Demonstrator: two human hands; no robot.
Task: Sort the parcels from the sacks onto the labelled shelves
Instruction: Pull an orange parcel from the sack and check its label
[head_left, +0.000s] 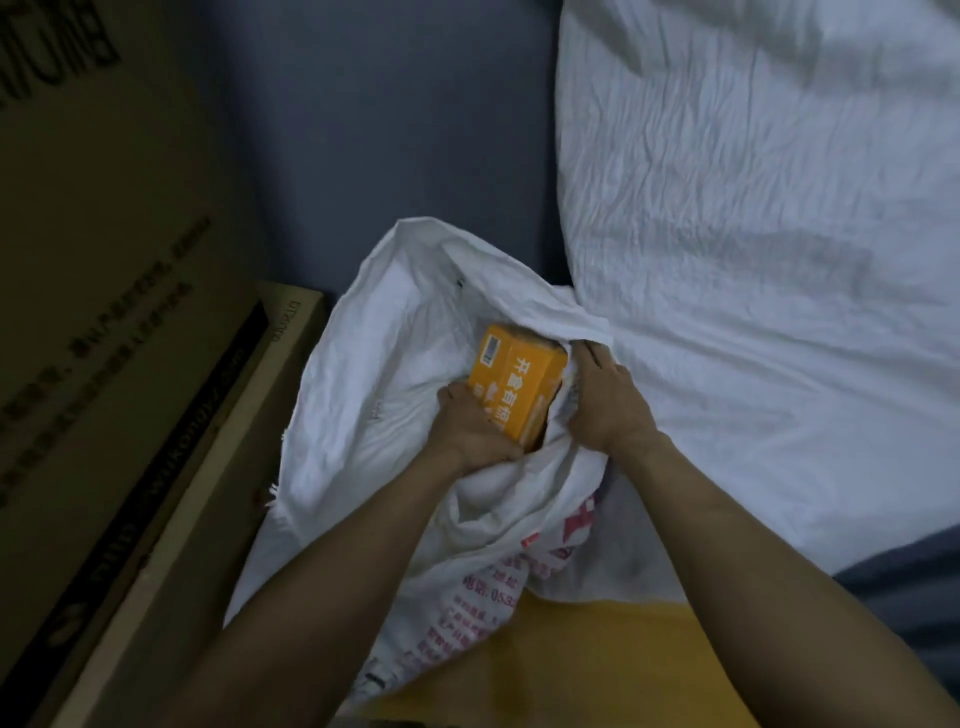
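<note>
A white woven sack (363, 374) lies open on the floor in front of me, its outside printed with red text. Inside its mouth sits an orange box parcel (514, 382) with white characters and a barcode label. My left hand (470, 428) grips the near lower end of this box. My right hand (605, 400) clutches the sack's rim just right of the box, bunching the fabric. The box's lower right side is hidden by the sack.
A second, large white sack (769, 249) fills the right side. Flat cardboard cartons (119, 364) lean at the left. The floor (389, 130) is dark grey. A yellow surface (597, 670) shows at the bottom, below the sack.
</note>
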